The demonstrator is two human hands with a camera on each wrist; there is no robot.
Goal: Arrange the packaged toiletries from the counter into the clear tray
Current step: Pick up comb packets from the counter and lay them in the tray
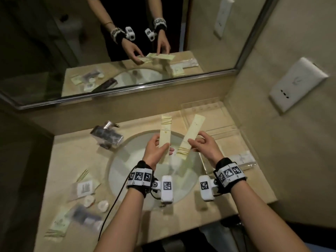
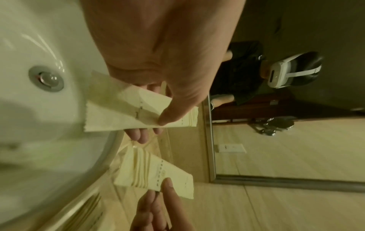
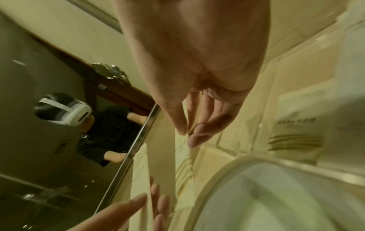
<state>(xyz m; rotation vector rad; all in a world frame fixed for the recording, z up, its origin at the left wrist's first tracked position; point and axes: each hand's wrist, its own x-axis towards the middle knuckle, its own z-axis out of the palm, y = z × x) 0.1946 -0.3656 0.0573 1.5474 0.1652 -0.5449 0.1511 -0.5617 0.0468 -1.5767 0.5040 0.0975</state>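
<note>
Head view: beige counter point(image 1: 60, 157) around a white sink point(image 1: 127, 171), mirror point(image 1: 54, 51) behind, clear tray point(image 1: 227, 131) at right. Left hand point(image 1: 156, 150) pinches one long packet point(image 1: 164, 137); right hand point(image 1: 205, 144) pinches another packet point(image 1: 190, 133).

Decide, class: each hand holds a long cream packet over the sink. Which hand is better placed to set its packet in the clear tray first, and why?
Probably the right hand. Its packet already angles toward the clear tray on the counter's right side. The left hand holds its packet over the sink, farther from the tray.
</note>
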